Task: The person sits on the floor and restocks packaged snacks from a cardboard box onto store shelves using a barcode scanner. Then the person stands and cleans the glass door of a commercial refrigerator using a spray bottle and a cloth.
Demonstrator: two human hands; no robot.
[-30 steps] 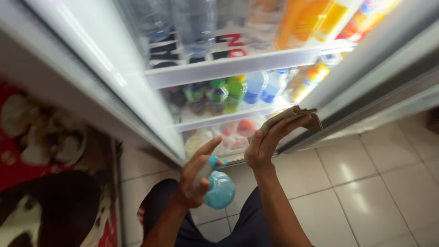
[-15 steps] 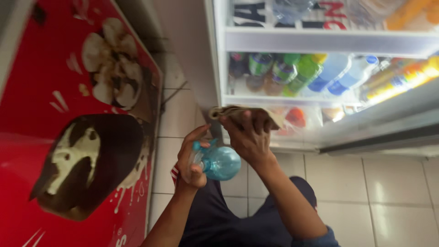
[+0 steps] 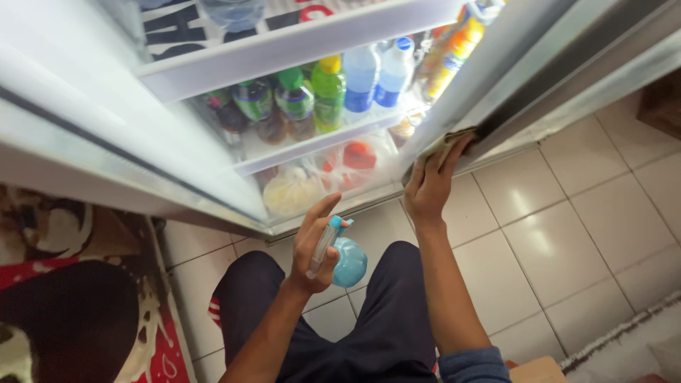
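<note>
My left hand (image 3: 313, 245) grips a small blue spray bottle (image 3: 347, 261) by its neck and trigger, held low over my dark trousers. My right hand (image 3: 430, 183) presses a greenish-brown cloth (image 3: 441, 144) against the lower edge of the open glass fridge door (image 3: 489, 78). Inside the fridge, bottles with green, yellow and blue caps (image 3: 323, 89) stand on a white shelf (image 3: 312, 138). Below them lie bagged items (image 3: 305, 186) on the bottom shelf.
A second glass door (image 3: 106, 120) hangs open at the left. A red freezer chest with an ice-cream picture (image 3: 64, 305) stands at the lower left. Pale floor tiles (image 3: 567, 234) spread to the right, with a wooden corner (image 3: 539, 370) at the bottom.
The view swung from the red freezer back to the fridge. My right hand and cloth moved right and up onto the door edge. My left hand still holds the spray bottle.
</note>
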